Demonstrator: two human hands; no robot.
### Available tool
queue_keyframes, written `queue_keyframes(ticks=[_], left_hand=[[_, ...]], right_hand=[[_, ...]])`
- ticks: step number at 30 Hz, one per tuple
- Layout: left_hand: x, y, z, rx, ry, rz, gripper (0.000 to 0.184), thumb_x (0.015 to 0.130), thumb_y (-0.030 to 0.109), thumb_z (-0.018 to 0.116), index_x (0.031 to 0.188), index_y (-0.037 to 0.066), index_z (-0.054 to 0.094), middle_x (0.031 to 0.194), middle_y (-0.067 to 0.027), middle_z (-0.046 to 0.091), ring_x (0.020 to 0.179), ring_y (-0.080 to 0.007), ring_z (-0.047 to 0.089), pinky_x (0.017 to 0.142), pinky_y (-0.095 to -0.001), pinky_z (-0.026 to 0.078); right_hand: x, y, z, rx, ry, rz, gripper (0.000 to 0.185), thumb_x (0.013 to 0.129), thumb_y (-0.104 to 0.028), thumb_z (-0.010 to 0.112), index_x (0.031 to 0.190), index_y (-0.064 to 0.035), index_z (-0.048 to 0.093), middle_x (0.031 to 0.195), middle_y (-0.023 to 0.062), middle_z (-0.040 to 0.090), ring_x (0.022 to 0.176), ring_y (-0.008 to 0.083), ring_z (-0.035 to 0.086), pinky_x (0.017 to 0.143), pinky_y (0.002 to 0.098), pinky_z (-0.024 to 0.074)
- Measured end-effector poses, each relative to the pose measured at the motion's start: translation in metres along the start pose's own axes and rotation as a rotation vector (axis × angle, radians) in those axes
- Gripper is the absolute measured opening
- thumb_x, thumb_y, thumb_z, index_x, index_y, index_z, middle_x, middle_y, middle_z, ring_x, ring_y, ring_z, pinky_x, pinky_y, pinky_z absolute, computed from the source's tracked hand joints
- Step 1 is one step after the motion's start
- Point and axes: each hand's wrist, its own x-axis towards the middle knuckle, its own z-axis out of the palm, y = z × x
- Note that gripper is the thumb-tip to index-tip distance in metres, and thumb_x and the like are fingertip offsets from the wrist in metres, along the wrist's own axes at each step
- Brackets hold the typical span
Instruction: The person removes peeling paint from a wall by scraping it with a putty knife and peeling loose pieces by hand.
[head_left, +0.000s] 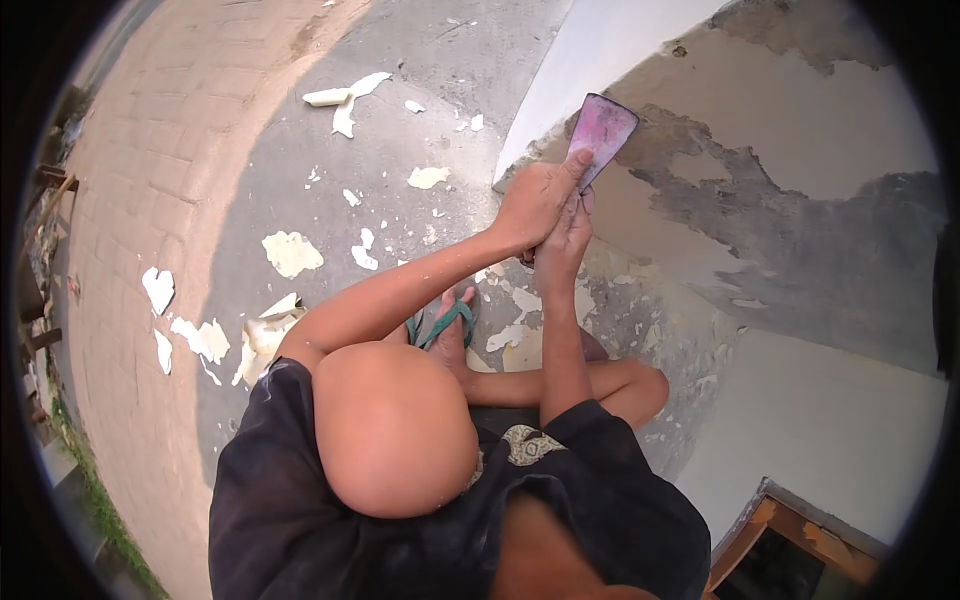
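A putty knife with a pink, whitish-smeared blade (603,128) points up and right, its wide edge at the peeling wall (690,190). My left hand (538,205) is closed on it, with the thumb lying along the base of the blade. Just below, my right hand (565,245) is wrapped around the handle, its fingers dusty and partly behind the left hand. Most of the handle is hidden by the hands. Bare grey and brown patches show on the wall where paint is gone.
Paint flakes (292,254) lie scattered over the grey concrete floor (320,190). A larger curled piece (268,335) rests by my left knee. My foot wears a green sandal (450,322). Brick paving (150,200) runs along the left; a wooden frame (800,530) stands at lower right.
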Motion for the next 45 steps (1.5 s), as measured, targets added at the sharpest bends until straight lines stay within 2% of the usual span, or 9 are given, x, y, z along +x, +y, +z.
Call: queue_keyframes(ticks=[1,3,7,10,12,16,36,42,45], left_hand=[[0.000,0.003,-0.003,0.004,-0.002,-0.046,0.073,0.096,0.058,0.036,0.069,-0.003,0.064,0.054,-0.0159,0.056,0.052,-0.0260,0.054,0.058,-0.0385,0.044],[0.002,-0.004,-0.002,0.090,0.044,0.086,0.073,0.096,0.058,0.036,0.068,-0.002,0.065,0.053,-0.0150,0.056,0.051,-0.0250,0.056,0.056,-0.0367,0.044],[-0.002,0.011,-0.007,0.082,0.002,0.009,0.072,0.095,0.059,0.036,0.067,0.000,0.066,0.053,-0.0129,0.057,0.053,-0.0254,0.060,0.056,-0.0357,0.047],[0.001,-0.013,-0.002,0.074,0.032,0.085,0.074,0.095,0.060,0.035,0.065,0.000,0.066,0.053,-0.0127,0.057,0.051,-0.0256,0.059,0.054,-0.0369,0.047],[0.006,-0.009,-0.005,0.219,0.050,0.120,0.074,0.096,0.059,0.035,0.065,-0.001,0.065,0.053,-0.0145,0.057,0.048,-0.0276,0.057,0.053,-0.0373,0.045],[0.003,-0.004,0.001,0.073,0.026,0.062,0.075,0.095,0.059,0.037,0.064,-0.004,0.063,0.050,-0.0175,0.053,0.047,-0.0298,0.054,0.052,-0.0390,0.043],[0.003,-0.002,-0.002,-0.020,-0.054,-0.078,0.080,0.093,0.063,0.038,0.059,-0.005,0.060,0.045,-0.0166,0.048,0.042,-0.0258,0.050,0.049,-0.0399,0.042],[0.025,0.000,0.001,0.134,0.066,0.183,0.077,0.094,0.063,0.037,0.062,-0.004,0.062,0.047,-0.0150,0.053,0.044,-0.0264,0.055,0.050,-0.0387,0.044],[0.012,0.012,-0.006,0.098,-0.081,-0.124,0.078,0.094,0.063,0.036,0.063,-0.003,0.063,0.048,-0.0147,0.055,0.047,-0.0271,0.057,0.052,-0.0380,0.045]], right_hand=[[0.002,-0.003,0.003,0.046,-0.008,0.071,0.041,0.104,-0.028,0.031,0.112,0.0059,0.053,0.078,0.0097,0.061,0.057,0.0124,0.058,0.050,0.0261,0.0448],[0.012,0.011,0.013,-0.112,0.163,-0.363,0.041,0.104,-0.029,0.031,0.109,0.0045,0.053,0.069,0.0068,0.058,0.048,0.0091,0.052,0.041,0.0244,0.0393],[0.002,-0.002,0.000,0.044,-0.071,0.103,0.038,0.104,-0.029,0.033,0.123,0.0015,0.045,0.089,0.0081,0.057,0.072,0.0104,0.057,0.059,0.0246,0.0451],[-0.002,-0.004,0.004,0.004,-0.023,0.113,0.039,0.103,-0.029,0.034,0.127,0.0007,0.044,0.094,0.0075,0.057,0.079,0.0112,0.057,0.064,0.0250,0.0454],[0.004,-0.012,0.015,-0.001,0.062,-0.107,0.038,0.103,-0.031,0.035,0.120,0.0008,0.047,0.076,0.0034,0.054,0.057,0.0071,0.050,0.047,0.0222,0.0375],[0.009,0.003,0.006,0.099,-0.011,-0.003,0.039,0.104,-0.030,0.032,0.117,0.0029,0.048,0.066,0.0070,0.056,0.042,0.0094,0.051,0.035,0.0237,0.0376],[0.003,0.013,-0.003,-0.040,-0.010,-0.040,0.043,0.103,-0.031,0.034,0.130,0.0015,0.041,0.058,0.0056,0.055,0.039,0.0094,0.049,0.035,0.0237,0.0371],[0.020,0.009,0.010,0.057,0.023,-0.013,0.043,0.104,-0.030,0.032,0.130,0.0025,0.039,0.064,0.0068,0.056,0.039,0.0087,0.049,0.035,0.0230,0.0373],[0.009,0.020,0.001,0.060,0.002,0.035,0.043,0.104,-0.031,0.032,0.129,0.0022,0.041,0.065,0.0065,0.057,0.040,0.0086,0.050,0.035,0.0229,0.0378]])
